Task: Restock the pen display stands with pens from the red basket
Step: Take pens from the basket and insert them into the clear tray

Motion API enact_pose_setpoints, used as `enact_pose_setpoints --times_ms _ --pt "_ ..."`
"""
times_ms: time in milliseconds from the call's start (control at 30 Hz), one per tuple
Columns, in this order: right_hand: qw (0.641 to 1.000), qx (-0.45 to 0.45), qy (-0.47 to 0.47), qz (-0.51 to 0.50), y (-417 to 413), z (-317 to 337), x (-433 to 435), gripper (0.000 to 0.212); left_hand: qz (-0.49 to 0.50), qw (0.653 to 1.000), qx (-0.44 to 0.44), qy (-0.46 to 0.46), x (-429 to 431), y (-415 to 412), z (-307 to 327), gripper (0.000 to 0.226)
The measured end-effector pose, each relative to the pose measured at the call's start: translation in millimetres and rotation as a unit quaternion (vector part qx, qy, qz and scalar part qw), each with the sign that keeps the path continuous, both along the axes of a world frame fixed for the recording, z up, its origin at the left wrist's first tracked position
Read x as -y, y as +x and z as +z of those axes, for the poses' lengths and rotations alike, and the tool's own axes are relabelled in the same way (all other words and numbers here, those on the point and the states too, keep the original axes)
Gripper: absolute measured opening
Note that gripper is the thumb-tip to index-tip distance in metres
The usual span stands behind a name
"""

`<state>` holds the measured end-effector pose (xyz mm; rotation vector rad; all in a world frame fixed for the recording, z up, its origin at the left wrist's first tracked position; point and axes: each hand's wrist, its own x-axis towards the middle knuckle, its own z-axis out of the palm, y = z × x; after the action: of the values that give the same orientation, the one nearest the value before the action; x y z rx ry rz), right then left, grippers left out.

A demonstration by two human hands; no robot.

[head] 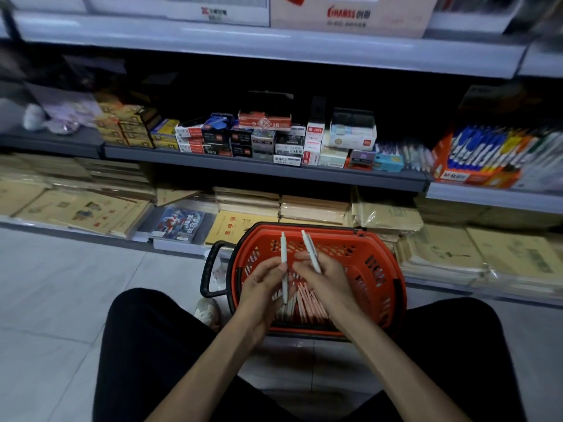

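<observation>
— What's in the hands?

— The left hand pinches a single white pen between thumb and fingertips, and the pen stands nearly upright. The right hand has its fingers curled round what look like two white pens that lean toward eleven o'clock. They lie so close together that I can't swear to the count.

— Where are the hands?

— Both are over the middle of the red basket, with their fingertips almost meeting. Directly under them is a heap of pale pink pens on the basket's floor, toward its six o'clock side.

— And the basket itself?

— It sits on the tiled floor, between the person's knees in black trousers. Its black handle sticks out at nine o'clock, and a pale shoe is just below that. At twelve o'clock from the basket are stacks of tan exercise books on the bottom shelf. One shelf up is a row of small stationery boxes. At two o'clock there is an orange carton packed with blue-capped pens.
</observation>
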<state>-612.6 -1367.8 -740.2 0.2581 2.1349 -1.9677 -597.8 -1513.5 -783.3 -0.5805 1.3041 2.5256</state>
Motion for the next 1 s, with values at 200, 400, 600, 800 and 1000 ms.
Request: enact_pose_setpoints --times_ms 200,400,600,800,1000 --pt "0.995 -0.103 -0.002 -0.005 -34.6 54.8 23.4 0.012 -0.019 0.995 -0.093 -0.041 8.3 -27.1 53.0 0.028" --pt "0.985 -0.167 0.032 0.017 -73.4 115.7 42.9 0.017 0.004 0.965 -0.178 -0.193 44.3 -67.1 120.9 0.019" --pt "0.969 -0.236 0.064 0.042 -98.5 180.9 68.4 0.015 0.035 0.91 -0.279 -0.304 81.7 -93.5 189.2 0.012" --pt "0.958 -0.28 0.048 0.042 -133.7 268.8 98.7 0.01 0.058 0.876 -0.331 -0.345 114.0 -131.3 276.4 0.005" --pt "0.932 -0.349 0.087 0.045 -176.6 345.4 130.7 0.008 0.092 0.863 -0.348 -0.355 139.1 -168.5 351.6 0.005"
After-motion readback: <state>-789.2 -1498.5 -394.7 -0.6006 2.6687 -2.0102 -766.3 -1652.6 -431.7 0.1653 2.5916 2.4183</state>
